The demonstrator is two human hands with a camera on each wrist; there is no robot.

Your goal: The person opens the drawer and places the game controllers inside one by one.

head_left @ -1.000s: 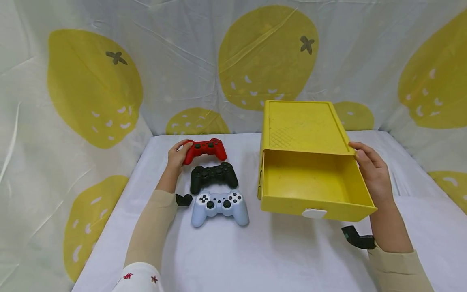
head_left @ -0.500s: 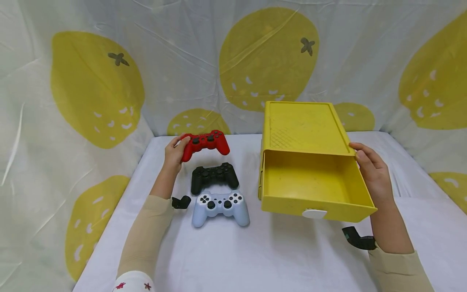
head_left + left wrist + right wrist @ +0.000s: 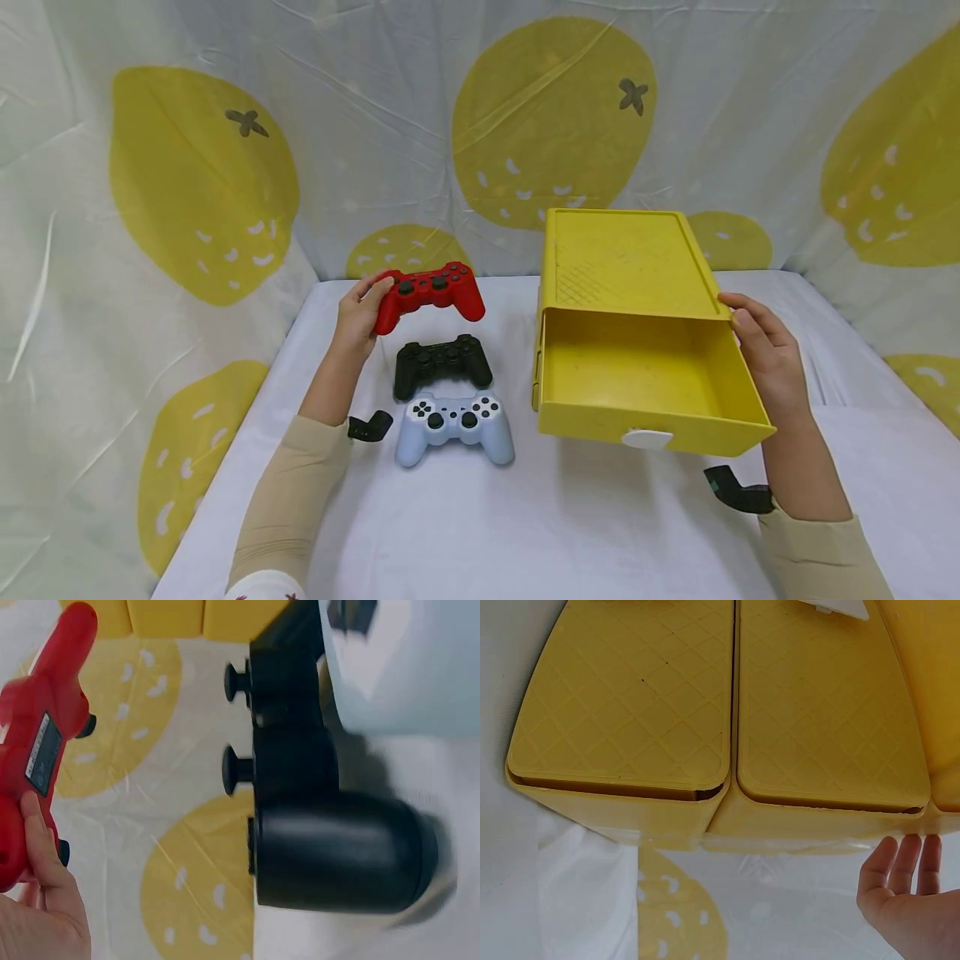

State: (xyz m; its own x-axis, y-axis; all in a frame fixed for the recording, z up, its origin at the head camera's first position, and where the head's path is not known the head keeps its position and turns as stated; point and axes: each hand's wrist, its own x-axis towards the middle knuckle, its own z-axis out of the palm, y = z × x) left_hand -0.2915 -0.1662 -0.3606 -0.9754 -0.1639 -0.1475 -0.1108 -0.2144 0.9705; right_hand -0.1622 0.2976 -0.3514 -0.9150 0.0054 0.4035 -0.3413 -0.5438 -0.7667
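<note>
My left hand (image 3: 358,321) holds the red game controller (image 3: 431,295) by its left grip, raised behind the others. In the left wrist view the underside label of the red controller (image 3: 45,754) shows, with a finger along it. A black game controller (image 3: 442,365) lies on the table, and a light blue one (image 3: 454,427) lies just in front of it. My right hand (image 3: 768,354) rests its fingertips against the right side of the yellow drawer box (image 3: 626,258). Those fingers (image 3: 904,862) touch the side wall, nearly straight. The box's top drawer (image 3: 630,375) is pulled out, with nothing in it.
A white tablecloth (image 3: 465,533) covers the table. Behind it hangs a lemon-print curtain (image 3: 375,125). In the right wrist view two lower drawer fronts (image 3: 630,697) are pushed in. Black wrist camera mounts (image 3: 738,490) stick out from both sleeves.
My left hand has lifted the red controller off the table and brought it slightly to the right. My right hand and the drawer box stay put.
</note>
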